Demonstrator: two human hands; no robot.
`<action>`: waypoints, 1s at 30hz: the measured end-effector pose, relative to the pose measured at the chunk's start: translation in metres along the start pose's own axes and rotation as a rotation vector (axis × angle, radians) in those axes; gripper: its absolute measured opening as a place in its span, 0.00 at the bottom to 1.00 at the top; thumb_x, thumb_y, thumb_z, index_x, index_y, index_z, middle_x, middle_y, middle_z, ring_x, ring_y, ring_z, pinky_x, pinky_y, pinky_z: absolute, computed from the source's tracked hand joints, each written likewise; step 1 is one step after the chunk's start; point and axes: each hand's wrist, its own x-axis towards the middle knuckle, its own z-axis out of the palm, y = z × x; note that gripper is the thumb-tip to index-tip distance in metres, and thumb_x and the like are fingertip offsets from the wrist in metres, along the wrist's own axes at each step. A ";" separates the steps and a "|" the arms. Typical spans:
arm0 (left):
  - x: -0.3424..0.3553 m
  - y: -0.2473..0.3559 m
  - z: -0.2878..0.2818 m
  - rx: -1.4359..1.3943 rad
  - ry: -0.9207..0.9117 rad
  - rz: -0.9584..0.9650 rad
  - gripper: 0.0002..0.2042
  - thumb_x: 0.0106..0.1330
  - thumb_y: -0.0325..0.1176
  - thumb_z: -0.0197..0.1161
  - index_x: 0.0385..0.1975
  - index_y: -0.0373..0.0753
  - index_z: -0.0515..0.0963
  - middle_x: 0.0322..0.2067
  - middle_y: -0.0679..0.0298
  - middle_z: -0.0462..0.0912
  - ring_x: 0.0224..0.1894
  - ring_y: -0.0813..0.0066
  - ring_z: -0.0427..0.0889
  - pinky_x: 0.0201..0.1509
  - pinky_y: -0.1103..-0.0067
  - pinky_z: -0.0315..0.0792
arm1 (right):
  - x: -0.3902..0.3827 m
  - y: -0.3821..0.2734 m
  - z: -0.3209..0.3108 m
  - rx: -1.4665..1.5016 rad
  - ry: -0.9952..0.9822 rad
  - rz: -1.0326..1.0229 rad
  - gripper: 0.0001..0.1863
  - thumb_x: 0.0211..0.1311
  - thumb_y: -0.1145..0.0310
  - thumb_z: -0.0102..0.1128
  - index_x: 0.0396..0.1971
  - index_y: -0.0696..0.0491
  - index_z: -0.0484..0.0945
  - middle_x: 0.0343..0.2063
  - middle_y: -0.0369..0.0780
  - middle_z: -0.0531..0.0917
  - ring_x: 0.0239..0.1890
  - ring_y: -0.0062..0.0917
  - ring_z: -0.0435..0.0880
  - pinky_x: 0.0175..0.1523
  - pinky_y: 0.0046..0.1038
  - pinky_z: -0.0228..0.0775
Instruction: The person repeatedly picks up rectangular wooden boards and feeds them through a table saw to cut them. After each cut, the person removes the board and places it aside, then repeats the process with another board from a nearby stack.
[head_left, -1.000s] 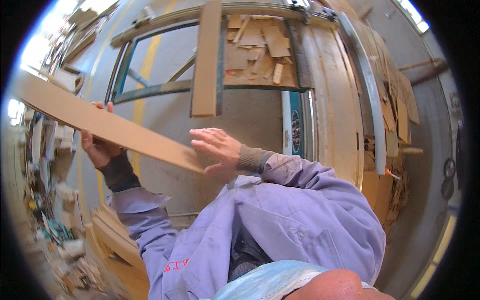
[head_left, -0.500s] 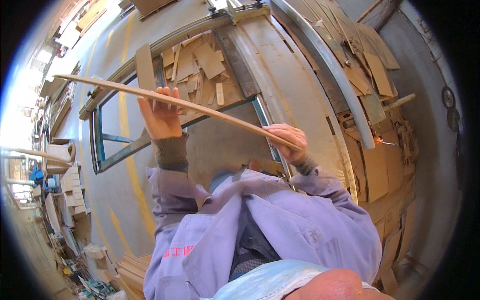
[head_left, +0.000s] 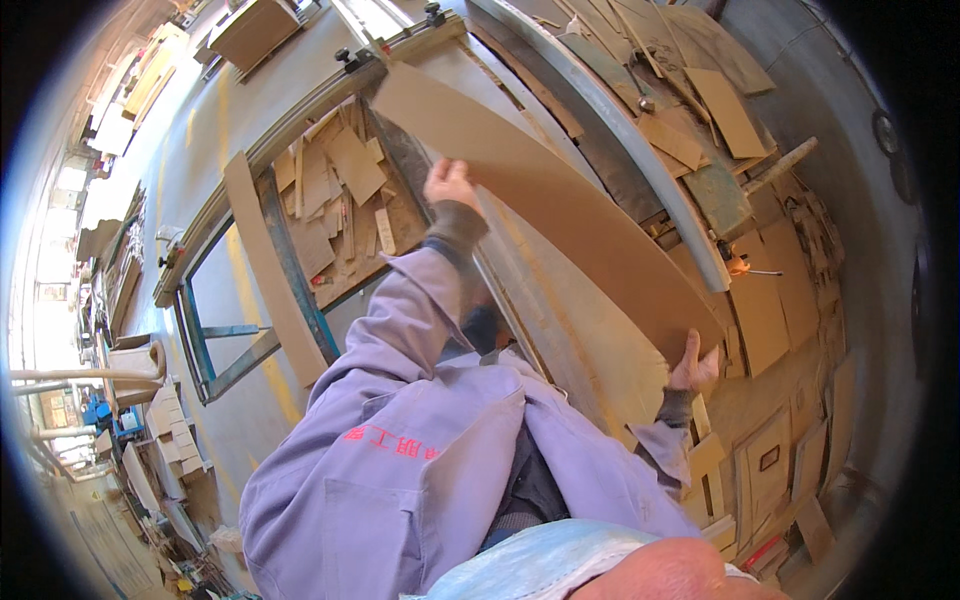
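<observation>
A long, flat brown board [head_left: 545,205] slants from the far middle to the near right, its broad face showing, over the pale machine table. My left hand [head_left: 453,186] grips its left long edge toward the far end, fingers curled and slightly blurred. At the near right end, my right hand [head_left: 694,366] holds the board's corner with the thumb raised along the edge; some of its fingers are hidden. A second, narrower brown strip [head_left: 278,280] lies across the metal frame to my left, with neither hand on it.
Scrap board pieces [head_left: 335,190] fill a bin beyond the frame [head_left: 245,362]. A grey curved rail [head_left: 640,150] runs past the board's right side. More panels [head_left: 765,310] are stacked at the right. A clamp-like black knob [head_left: 352,58] sits on the far rail.
The board has swung right and turned from edge-on to broad face. My left hand went from open against it to gripping its edge; my right hand moved right and nearer.
</observation>
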 end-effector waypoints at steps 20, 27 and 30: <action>0.041 -0.171 0.115 0.596 -0.434 -0.172 0.12 0.62 0.23 0.60 0.46 0.30 0.77 0.32 0.61 0.84 0.32 0.74 0.83 0.36 0.79 0.78 | 0.025 0.103 -0.024 -0.403 0.122 0.473 0.21 0.64 0.57 0.66 0.42 0.62 0.81 0.35 0.41 0.86 0.33 0.23 0.83 0.39 0.28 0.77; 0.047 -0.169 0.128 0.996 -0.426 0.203 0.22 0.55 0.30 0.70 0.48 0.29 0.74 0.48 0.50 0.79 0.43 0.62 0.83 0.47 0.72 0.78 | 0.054 0.112 -0.012 -0.309 -0.009 0.586 0.22 0.59 0.63 0.70 0.51 0.57 0.78 0.25 0.34 0.81 0.17 0.16 0.73 0.19 0.21 0.64; 0.049 -0.177 0.129 0.963 -0.389 0.307 0.26 0.53 0.32 0.72 0.51 0.29 0.73 0.56 0.49 0.74 0.48 0.61 0.80 0.50 0.72 0.77 | 0.055 0.115 -0.009 -0.279 -0.045 0.608 0.28 0.54 0.68 0.74 0.56 0.56 0.75 0.22 0.32 0.78 0.12 0.15 0.71 0.14 0.19 0.61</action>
